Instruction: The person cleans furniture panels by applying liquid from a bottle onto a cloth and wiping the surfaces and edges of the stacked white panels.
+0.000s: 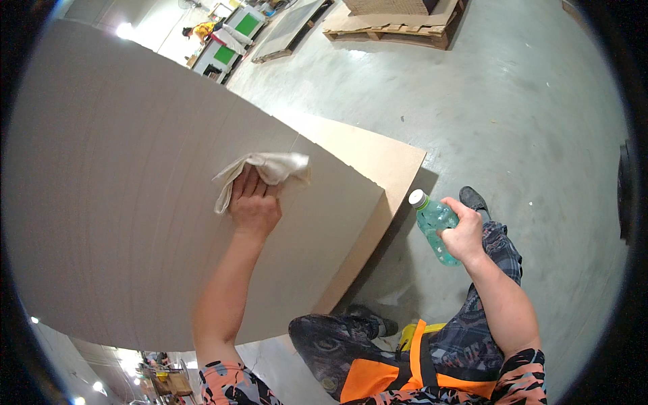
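Note:
My left hand [255, 210] is closed on a whitish cloth [280, 165], pressing it against the broad grey side of a tall stack of sheets [135, 202]. Fine parallel lines run along that side. Part of the cloth spreads out above my fingers. Away from the stack, on the right, my right hand [464, 233] grips a clear green plastic bottle [432, 219]. The bottle is tilted and has a white cap [418, 198] on it. My right fingers wrap around its side, and I cannot tell how much liquid is inside.
Beneath the stack lies a pale board [358, 145] with a corner jutting onto the grey floor [520, 108]. Wooden pallets [405, 34] stand at the far side. A person in yellow [204, 30] bends over a workbench [226, 54] at the far left. My legs are beside the stack.

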{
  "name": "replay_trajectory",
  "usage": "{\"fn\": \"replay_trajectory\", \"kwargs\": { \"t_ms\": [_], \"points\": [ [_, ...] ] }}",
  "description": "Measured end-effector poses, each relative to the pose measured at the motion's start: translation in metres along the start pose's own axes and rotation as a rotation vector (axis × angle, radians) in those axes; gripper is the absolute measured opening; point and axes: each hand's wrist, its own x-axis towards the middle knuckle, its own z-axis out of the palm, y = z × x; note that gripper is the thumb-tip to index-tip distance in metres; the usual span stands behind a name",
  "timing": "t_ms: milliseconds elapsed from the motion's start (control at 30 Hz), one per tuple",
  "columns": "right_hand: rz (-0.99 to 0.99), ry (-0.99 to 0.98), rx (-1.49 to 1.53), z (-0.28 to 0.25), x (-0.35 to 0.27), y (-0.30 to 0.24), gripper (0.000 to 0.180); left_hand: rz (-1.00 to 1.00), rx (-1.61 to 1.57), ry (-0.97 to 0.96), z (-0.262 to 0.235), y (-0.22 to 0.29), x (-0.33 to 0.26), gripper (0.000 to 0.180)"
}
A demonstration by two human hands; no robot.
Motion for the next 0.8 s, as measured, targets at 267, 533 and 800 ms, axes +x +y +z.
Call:
{"fn": "replay_trajectory", "kwargs": {
  "t_ms": [267,533,800],
  "points": [
    [-0.005,0.011,-0.102,0.003,-0.002,-0.003,0.037,-0.083,-0.004,0.176,-0.019,-0.045,0.08,0.048],
    [-0.021,-0.014,-0.016,0.003,-0.002,-0.005,0.04,-0.26,-0.372,-0.495,0.007,0.06,-0.033,0.044],
    [-0.024,-0.066,-0.208,0.009,-0.002,0.006,0.044,-1.641,-2.491,-0.518,0.009,0.135,-0.145,0.046]
  ]
}}
